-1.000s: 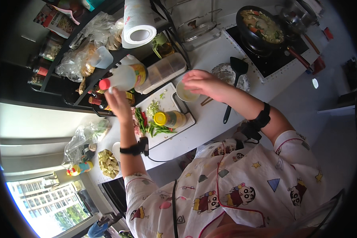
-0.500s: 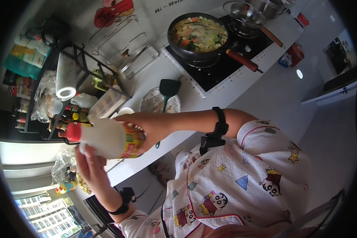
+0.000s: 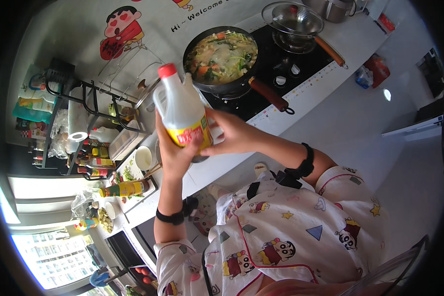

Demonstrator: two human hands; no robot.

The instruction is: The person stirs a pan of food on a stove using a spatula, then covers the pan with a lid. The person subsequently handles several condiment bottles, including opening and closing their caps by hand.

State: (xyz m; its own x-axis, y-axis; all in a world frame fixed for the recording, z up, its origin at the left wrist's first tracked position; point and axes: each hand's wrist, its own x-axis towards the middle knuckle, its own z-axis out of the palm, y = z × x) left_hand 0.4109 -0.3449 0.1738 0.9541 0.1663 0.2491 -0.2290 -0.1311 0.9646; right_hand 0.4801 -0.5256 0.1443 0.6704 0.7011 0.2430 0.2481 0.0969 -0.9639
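Between my two hands I hold a large translucent white plastic bottle [image 3: 181, 106] with a red cap, a moulded handle and a yellow-and-red label. It stands nearly upright, cap on. My left hand [image 3: 172, 155] is wrapped around its lower left side, the thumb across the label. My right hand [image 3: 232, 130] grips the lower right side with its fingers and thumb. Just beyond the bottle, a dark pan [image 3: 221, 84] holds a soup with greens, orange pieces and pale bits. The pan sits on the stove, its wooden handle [image 3: 269, 93] pointing right.
A lidded pot [image 3: 293, 22] is on the farther burner of the black stove [image 3: 276, 61]. At left, a black rack [image 3: 84, 106] carries bottles and a paper roll [image 3: 77, 123]. A yellow-labelled bottle [image 3: 126, 189] lies by a white bowl [image 3: 143, 158] on the counter.
The bottle has moved right, toward the pan, and turned from lying sideways to nearly upright. My left hand has gone from near the cap end to the label.
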